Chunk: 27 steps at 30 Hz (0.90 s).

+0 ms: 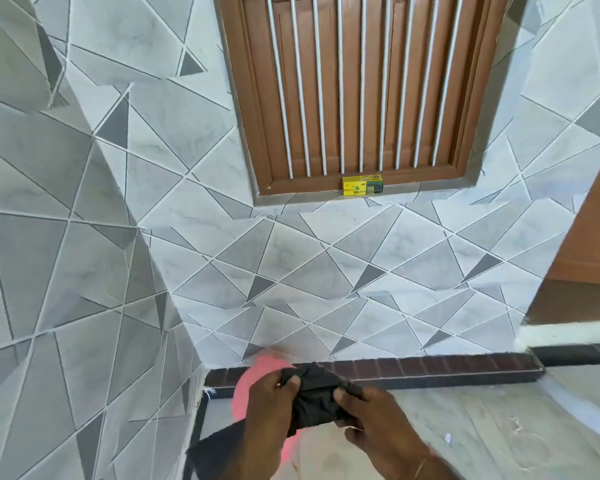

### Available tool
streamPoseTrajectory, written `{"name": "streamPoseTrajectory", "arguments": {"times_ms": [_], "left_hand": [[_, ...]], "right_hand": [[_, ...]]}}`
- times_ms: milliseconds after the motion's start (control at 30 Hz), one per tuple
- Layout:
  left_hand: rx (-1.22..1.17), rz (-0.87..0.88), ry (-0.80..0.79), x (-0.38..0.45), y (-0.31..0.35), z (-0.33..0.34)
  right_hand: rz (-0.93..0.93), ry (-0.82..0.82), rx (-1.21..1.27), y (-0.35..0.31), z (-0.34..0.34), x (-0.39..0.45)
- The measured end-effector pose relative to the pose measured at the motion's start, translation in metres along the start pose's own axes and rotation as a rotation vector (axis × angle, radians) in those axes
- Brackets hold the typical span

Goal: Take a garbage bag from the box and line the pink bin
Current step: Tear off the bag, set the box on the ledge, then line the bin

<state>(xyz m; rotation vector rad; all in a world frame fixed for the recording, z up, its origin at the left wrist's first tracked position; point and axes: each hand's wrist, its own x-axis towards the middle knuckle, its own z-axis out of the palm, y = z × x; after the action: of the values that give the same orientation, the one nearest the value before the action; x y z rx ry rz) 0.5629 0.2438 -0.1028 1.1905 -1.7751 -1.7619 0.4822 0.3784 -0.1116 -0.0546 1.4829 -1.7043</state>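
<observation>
Head camera looks down at two hands holding a black garbage bag [314, 398]. The left hand [269, 401] pinches the left side of the bag, with the thumb on top and the fingers curled shut on the plastic. The right hand [368, 415] pinches the right side the same way, thumb pressed on the bag. Both hands are closed tight on it, close together, and the bag is bunched up in a ball between them. It looks like they are trying to pull it open.

Just behind the left hand, and partly hidden by it, sits the pink bin [257, 372]. Only a bit of its round pink top and side shows, and it is blurry. I cannot see any bag inside it.

Far above the hands, on the ledge under the brown window [354, 88], stands the small yellow box [362, 184]. It is well apart from both hands.

So the first part looks done: a bag is out of the box and in the hands. What is left is to shake the bag open, find its mouth, push it down into the bin and fold the edge over the rim.
</observation>
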Motion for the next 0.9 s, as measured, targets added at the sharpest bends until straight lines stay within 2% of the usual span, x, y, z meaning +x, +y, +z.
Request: {"name": "streamPoseTrajectory", "arguments": {"times_ms": [67, 100, 167, 233, 333, 367, 433, 533, 633, 700, 733, 800, 833, 867, 900], "left_hand": [[-0.035, -0.133, 0.075, -0.021, -0.024, -0.020], [0.035, -0.132, 0.151, -0.028, -0.035, -0.029], [0.127, 0.009, 0.228, -0.051, -0.042, -0.043], [0.138, 0.185, 0.091, -0.066, -0.037, -0.049], [0.236, 0.218, -0.226, -0.082, -0.029, -0.045], [0.266, 0.203, -0.262, -0.083, -0.029, -0.040], [0.273, 0.146, -0.227, -0.090, -0.029, -0.033], [0.108, 0.083, -0.074, -0.094, -0.023, -0.025], [-0.352, -0.074, 0.118, -0.090, -0.009, -0.021], [-0.573, -0.159, 0.142, -0.089, -0.002, -0.018], [-0.598, -0.169, 0.130, -0.090, 0.001, -0.015], [-0.546, -0.132, 0.100, -0.095, 0.007, -0.007], [-0.498, -0.104, 0.093, -0.098, 0.009, -0.003], [-0.448, -0.074, 0.081, -0.099, 0.011, 0.000], [-0.410, -0.047, 0.062, -0.101, 0.012, 0.004]], "right_hand": [[-0.042, 0.069, -0.001, 0.022, 0.010, -0.020], [-0.063, 0.101, -0.015, 0.027, 0.014, -0.028], [-0.125, 0.139, -0.073, 0.035, 0.018, -0.043], [-0.174, 0.155, -0.146, 0.039, 0.021, -0.052], [-0.172, 0.128, -0.174, 0.040, 0.029, -0.062], [-0.167, 0.105, -0.175, 0.040, 0.030, -0.064], [-0.166, 0.061, -0.165, 0.038, 0.030, -0.070], [-0.193, 0.116, -0.100, 0.030, 0.015, -0.073], [-0.157, 0.222, -0.058, 0.028, -0.017, -0.080], [-0.103, 0.217, -0.188, 0.034, -0.035, -0.087], [-0.063, 0.188, -0.334, 0.038, -0.041, -0.092], [-0.097, 0.176, -0.793, 0.045, -0.050, -0.098], [-0.225, 0.256, -0.980, 0.045, -0.053, -0.098], [-0.381, 0.360, -1.031, 0.043, -0.054, -0.096], [-0.546, 0.410, -0.981, 0.036, -0.053, -0.096]]}}
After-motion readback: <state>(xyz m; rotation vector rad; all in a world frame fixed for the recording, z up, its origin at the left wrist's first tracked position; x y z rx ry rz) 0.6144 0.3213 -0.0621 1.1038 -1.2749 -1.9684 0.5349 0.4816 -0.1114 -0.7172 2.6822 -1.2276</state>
